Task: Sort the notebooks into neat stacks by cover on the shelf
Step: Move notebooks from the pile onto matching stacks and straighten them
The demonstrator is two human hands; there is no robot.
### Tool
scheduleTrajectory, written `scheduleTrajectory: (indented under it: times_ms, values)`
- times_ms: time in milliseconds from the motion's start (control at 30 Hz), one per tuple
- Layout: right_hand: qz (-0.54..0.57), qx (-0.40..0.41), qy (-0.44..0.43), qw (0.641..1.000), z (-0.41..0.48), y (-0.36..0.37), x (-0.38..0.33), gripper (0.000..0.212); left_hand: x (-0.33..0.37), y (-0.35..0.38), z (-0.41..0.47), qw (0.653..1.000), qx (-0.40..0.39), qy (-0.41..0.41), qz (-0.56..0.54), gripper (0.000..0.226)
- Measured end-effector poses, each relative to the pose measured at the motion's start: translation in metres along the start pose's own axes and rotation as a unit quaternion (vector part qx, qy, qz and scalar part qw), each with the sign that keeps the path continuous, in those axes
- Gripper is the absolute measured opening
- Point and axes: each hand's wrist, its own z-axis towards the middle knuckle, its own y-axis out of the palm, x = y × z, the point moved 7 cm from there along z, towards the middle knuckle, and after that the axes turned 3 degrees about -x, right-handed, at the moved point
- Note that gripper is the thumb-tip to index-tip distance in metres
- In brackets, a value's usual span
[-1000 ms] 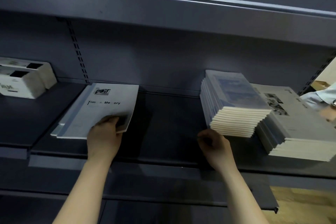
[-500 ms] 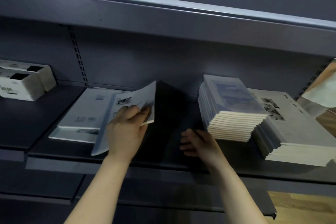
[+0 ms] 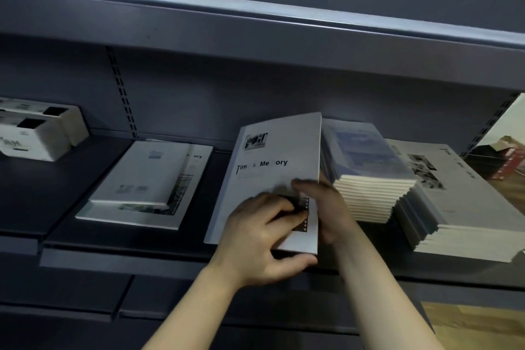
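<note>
A white "Time & Memory" notebook (image 3: 272, 167) is held tilted above the middle of the dark shelf (image 3: 125, 261). My left hand (image 3: 261, 239) grips its lower edge, thumb underneath. My right hand (image 3: 326, 207) holds its right edge, thumb on the cover. On the shelf to the left lie two notebooks: a smaller one with a pale cover (image 3: 142, 173) on top of a larger white one (image 3: 159, 216). To the right stand a stack of blue-cover notebooks (image 3: 366, 179) and, beside it, a stack of "Time & Memory" notebooks (image 3: 460, 207).
White boxes (image 3: 37, 133) sit at the far left of the shelf. An upper shelf (image 3: 255, 37) overhangs the working space. A slotted upright (image 3: 122, 94) runs up the back panel. Wooden floor and a cardboard box (image 3: 508, 156) show at the right.
My left hand lifted the top "Time & Memory" notebook off the left pile and carried it right to mid-shelf. My right hand came up from the shelf and took its right edge.
</note>
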Motion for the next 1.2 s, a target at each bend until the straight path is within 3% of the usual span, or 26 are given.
scheduleTrajectory:
  times_ms: [133,300,333,400,467,500,600,767,867,1067,1200]
  values:
    - [-0.046,-0.008,-0.021,0.999,-0.001,-0.008,-0.009,0.054,-0.036,-0.004,-0.004,0.988,-0.023,-0.152,-0.008,0.048]
    - [-0.059,-0.029,-0.021,0.998,-0.007,-0.02,-0.019,0.048,-0.09,-0.003,-0.026,0.914,0.007,-0.381,-0.138,0.06]
    - [-0.06,-0.03,-0.023,0.997,-0.009,-0.022,-0.021,0.048,-0.096,-0.001,-0.029,0.889,0.016,-0.419,-0.183,0.066]
    - [-0.062,-0.032,-0.025,0.997,-0.012,-0.026,-0.024,0.049,-0.101,0.009,-0.033,0.807,0.026,-0.487,-0.334,0.075]
    - [-0.068,-0.028,-0.026,0.997,-0.016,-0.031,-0.028,0.049,-0.095,0.022,-0.03,0.729,0.025,-0.49,-0.478,0.069]
    - [-0.073,-0.026,-0.029,0.997,-0.018,-0.034,-0.031,0.052,-0.091,0.025,-0.026,0.716,0.025,-0.476,-0.51,0.063]
    - [-0.088,-0.014,-0.052,0.995,-0.027,-0.044,-0.041,0.059,-0.081,0.025,-0.015,0.723,0.07,-0.441,-0.527,0.056]
    - [-0.191,0.02,-0.095,0.977,-0.044,-0.064,-0.064,0.067,-0.06,0.029,0.003,0.767,0.105,-0.414,-0.478,0.052]
    - [-0.212,0.041,-0.12,0.969,-0.055,-0.079,-0.078,0.061,-0.043,0.035,0.013,0.781,0.103,-0.396,-0.471,0.051]
    - [-0.189,0.13,-0.154,0.961,-0.085,-0.128,-0.109,0.056,-0.007,0.063,0.037,0.785,0.014,-0.368,-0.498,0.051]
    - [-0.148,0.173,-0.17,0.959,-0.106,-0.166,-0.133,0.055,0.007,0.092,0.039,0.808,-0.129,-0.363,-0.447,0.038]
